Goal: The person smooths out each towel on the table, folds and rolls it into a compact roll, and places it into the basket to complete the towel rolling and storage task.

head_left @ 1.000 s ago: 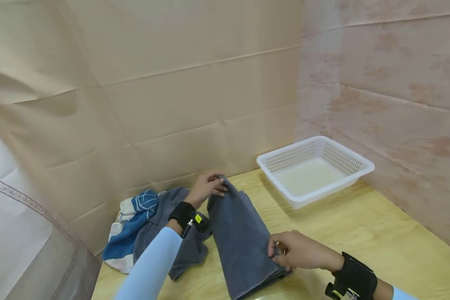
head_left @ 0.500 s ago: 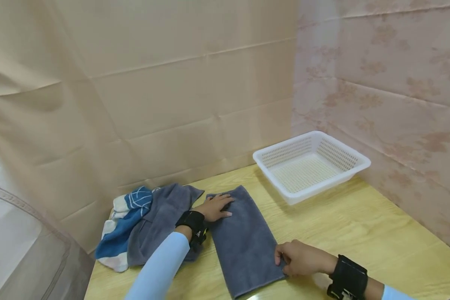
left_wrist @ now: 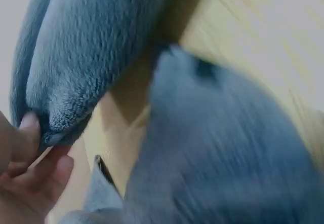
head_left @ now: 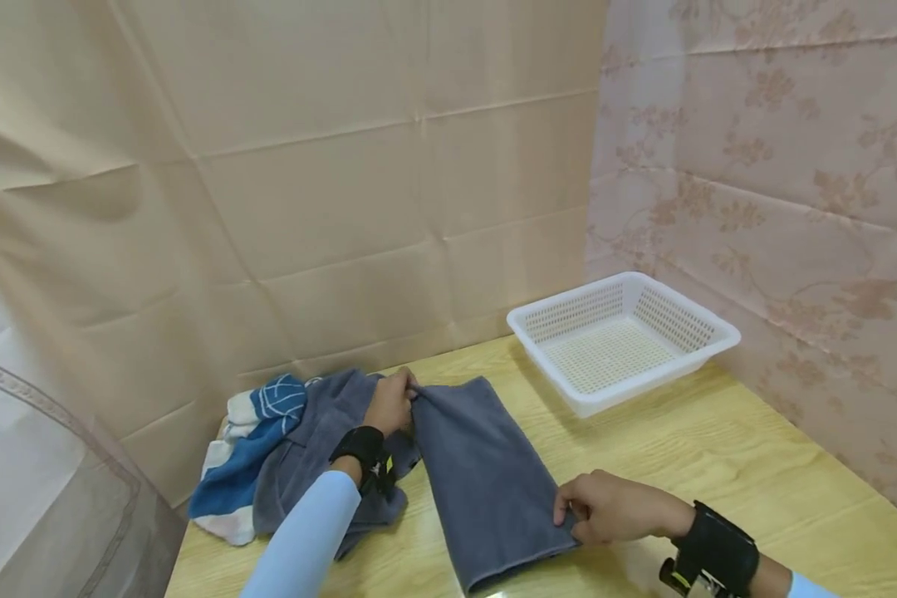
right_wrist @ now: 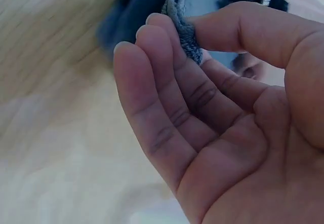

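Observation:
A folded dark grey towel (head_left: 486, 473) lies at the front middle of the table, its far left corner lifted. My left hand (head_left: 390, 403) pinches that corner; in the left wrist view thumb and fingertips close on the plush cloth (left_wrist: 76, 72). At the near right corner my right hand (head_left: 616, 507) pinches the towel's edge, and the right wrist view shows the layered edge (right_wrist: 183, 31) between thumb and fingers. Just left of the towel, partly behind my left arm, lies a crumpled grey cloth (head_left: 306, 465).
A blue and white patterned cloth (head_left: 250, 465) lies at the table's left end, against the grey one. At the back right stands a white perforated plastic basket (head_left: 620, 332) with nothing in it. Beige curtain (head_left: 344, 208) and flowered fabric (head_left: 777, 208) hang behind the wooden table (head_left: 718, 448).
My left hand let the towel's far edge down and rested flat on it, then moved to the far left corner and pinched it up. My right hand keeps hold of the near right corner.

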A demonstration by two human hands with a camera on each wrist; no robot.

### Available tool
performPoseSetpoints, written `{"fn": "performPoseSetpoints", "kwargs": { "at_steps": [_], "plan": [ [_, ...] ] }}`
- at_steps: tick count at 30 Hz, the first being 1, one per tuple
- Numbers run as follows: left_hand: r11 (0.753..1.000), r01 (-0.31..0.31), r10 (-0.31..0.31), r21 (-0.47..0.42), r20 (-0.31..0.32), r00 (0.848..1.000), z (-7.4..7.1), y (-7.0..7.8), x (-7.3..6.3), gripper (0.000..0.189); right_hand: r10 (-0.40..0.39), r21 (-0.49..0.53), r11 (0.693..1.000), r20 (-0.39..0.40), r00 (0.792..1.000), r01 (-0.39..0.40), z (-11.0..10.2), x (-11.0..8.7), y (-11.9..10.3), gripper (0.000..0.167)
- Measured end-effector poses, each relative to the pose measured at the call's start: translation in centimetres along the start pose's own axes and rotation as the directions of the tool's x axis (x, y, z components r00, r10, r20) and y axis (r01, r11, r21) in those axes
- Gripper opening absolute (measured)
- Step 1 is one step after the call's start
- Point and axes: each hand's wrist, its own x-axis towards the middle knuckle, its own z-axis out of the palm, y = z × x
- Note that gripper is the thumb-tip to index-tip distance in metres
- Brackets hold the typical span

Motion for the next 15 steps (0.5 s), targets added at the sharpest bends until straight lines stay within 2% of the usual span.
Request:
{"fn": "performPoseSetpoints", "kwargs": {
  "at_steps": [2, 4, 5, 8, 9, 12, 15],
  "plan": [
    [0.994, 0.053, -0.051, -0.099, 0.027, 0.998, -0.1, -0.5, -0.2, 0.021, 0.024, 0.008, 1.000, 0.004, 1.000, -0.024, 0.2, 0.0, 0.4, 0.027],
    [0.977, 0.140, -0.119, -0.163, 0.129, 0.984, -0.2, -1.0, -0.5, 0.024, 0.053, 0.041, 0.998, 0.019, 0.998, -0.054, 0.6, 0.1, 1.0, 0.028],
    [0.972, 0.172, -0.141, -0.163, 0.182, 0.973, -0.2, -1.3, -0.6, 0.026, 0.066, 0.057, 0.996, 0.027, 0.997, -0.067, 0.8, 0.1, 1.2, 0.028],
    [0.978, 0.187, -0.153, -0.092, 0.291, 0.944, -0.3, -1.7, -0.8, 0.034, 0.076, 0.037, 0.996, 0.035, 0.996, -0.077, 1.0, 0.0, 1.9, 0.031],
    [0.979, 0.186, -0.151, -0.090, 0.302, 0.941, -0.4, -1.8, -0.7, 0.035, 0.075, 0.016, 0.997, 0.033, 0.997, -0.075, 1.0, 0.0, 2.0, 0.033],
    [0.982, 0.151, -0.114, -0.114, 0.277, 0.954, -0.6, -1.7, -0.3, 0.036, 0.058, -0.090, 0.994, 0.025, 0.998, -0.055, 0.7, 0.0, 2.1, 0.041],
    [0.962, 0.163, -0.102, -0.221, 0.261, 0.960, -1.0, -1.7, 0.0, 0.036, 0.044, -0.147, 0.988, 0.029, 0.999, -0.040, 0.5, 0.1, 2.1, 0.047]
  ]
}}
